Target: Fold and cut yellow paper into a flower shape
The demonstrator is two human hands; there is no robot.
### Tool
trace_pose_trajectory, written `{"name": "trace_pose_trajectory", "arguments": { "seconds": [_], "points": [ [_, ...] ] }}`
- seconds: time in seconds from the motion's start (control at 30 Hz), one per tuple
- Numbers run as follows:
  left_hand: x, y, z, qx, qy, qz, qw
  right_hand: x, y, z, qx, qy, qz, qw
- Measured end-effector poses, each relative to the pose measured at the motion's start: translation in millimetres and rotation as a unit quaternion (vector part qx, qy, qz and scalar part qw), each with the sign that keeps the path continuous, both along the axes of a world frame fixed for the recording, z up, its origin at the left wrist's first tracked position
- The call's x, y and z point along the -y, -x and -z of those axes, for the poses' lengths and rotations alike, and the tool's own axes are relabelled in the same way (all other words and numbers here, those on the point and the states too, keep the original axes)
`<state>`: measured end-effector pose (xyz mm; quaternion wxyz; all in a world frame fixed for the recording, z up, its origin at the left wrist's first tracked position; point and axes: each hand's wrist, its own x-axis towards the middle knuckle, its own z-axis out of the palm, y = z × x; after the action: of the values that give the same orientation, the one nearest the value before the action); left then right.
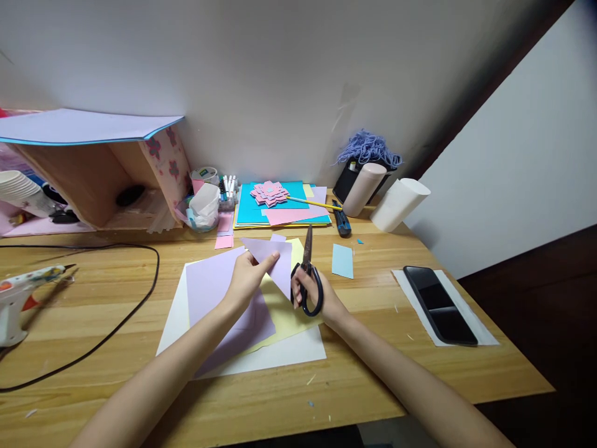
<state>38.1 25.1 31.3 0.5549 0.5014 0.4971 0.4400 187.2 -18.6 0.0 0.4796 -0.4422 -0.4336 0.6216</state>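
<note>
My left hand (249,274) pinches a triangular piece of lilac paper (280,269) between thumb and fingers, raised above the table. Just right of it, my right hand (321,297) grips black-handled scissors (308,252), fingers through the loops and blades pointing up and away. The blades look closed or nearly so, apart from the paper. Beneath both hands lie a larger lilac sheet (209,283), a pale yellow sheet (291,326) and a white sheet (298,350), overlapping on the wooden table. A small light-blue paper rectangle (342,261) rests to the right of the scissors.
A glue gun (28,292) and its black cord (140,311) occupy the left. Behind stand a cardboard box (161,168), a pink paper flower (269,193) on coloured sheets, a box cutter (342,222) and a white roll (400,204). A phone (441,305) lies at the right.
</note>
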Motion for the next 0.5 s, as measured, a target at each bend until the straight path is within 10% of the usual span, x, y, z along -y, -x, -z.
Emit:
{"name": "trace_pose_trajectory", "arguments": {
  "seconds": [0.27, 0.5],
  "points": [
    [-1, -1, 4.8, -0.010, -0.040, -0.065, 0.997, 1, 17, 20.0, -0.119, 0.068, -0.138, 0.981],
    [1, -2, 5.7, -0.039, -0.058, -0.082, 0.994, 8, 20, 14.7, -0.039, 0.034, -0.125, 0.991]
  ]
}}
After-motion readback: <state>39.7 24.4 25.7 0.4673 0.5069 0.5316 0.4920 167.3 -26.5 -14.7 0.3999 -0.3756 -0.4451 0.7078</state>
